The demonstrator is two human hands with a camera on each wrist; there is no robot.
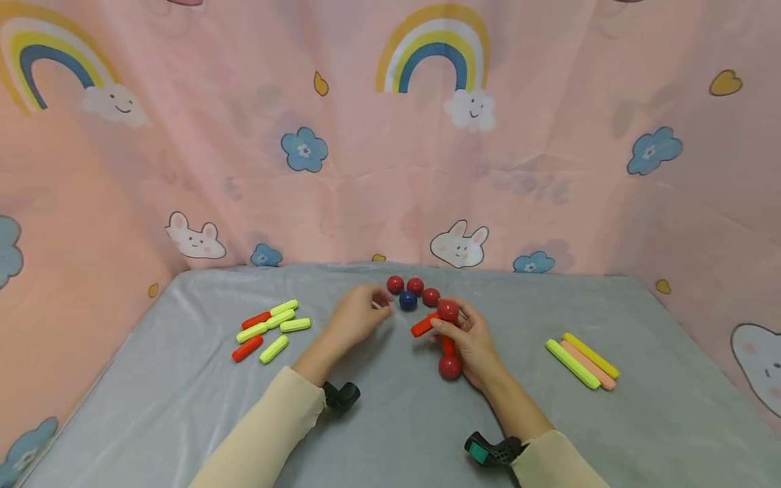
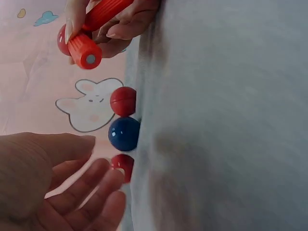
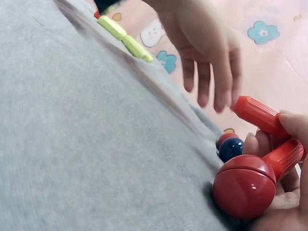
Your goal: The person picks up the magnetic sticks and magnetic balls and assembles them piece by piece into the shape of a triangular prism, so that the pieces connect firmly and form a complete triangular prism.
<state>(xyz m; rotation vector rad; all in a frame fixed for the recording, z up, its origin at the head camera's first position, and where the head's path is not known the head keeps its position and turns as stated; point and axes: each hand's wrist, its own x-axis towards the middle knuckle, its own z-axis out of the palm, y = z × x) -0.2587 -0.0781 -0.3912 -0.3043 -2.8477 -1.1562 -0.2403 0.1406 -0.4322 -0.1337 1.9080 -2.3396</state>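
Observation:
My right hand [image 1: 477,344] grips a joined piece of red sticks and balls. One red ball [image 1: 448,310] is at its top and another red ball [image 1: 450,367] at its lower end, with a red stick [image 1: 448,346] between them. A second red stick [image 1: 424,325] juts left from the upper ball; a grey disc shows on its free end in the left wrist view. The left hand [image 1: 358,315] holds nothing, fingers relaxed, just left of a blue ball [image 1: 408,301]. Around that ball lie loose red balls [image 1: 395,285] on the grey cloth.
Several short yellow-green sticks [image 1: 295,325] and two red sticks [image 1: 247,348] lie on the left of the cloth. On the right, three longer sticks lie side by side, a peach one [image 1: 588,364] in the middle. A pink printed curtain [image 1: 366,203] stands behind the table.

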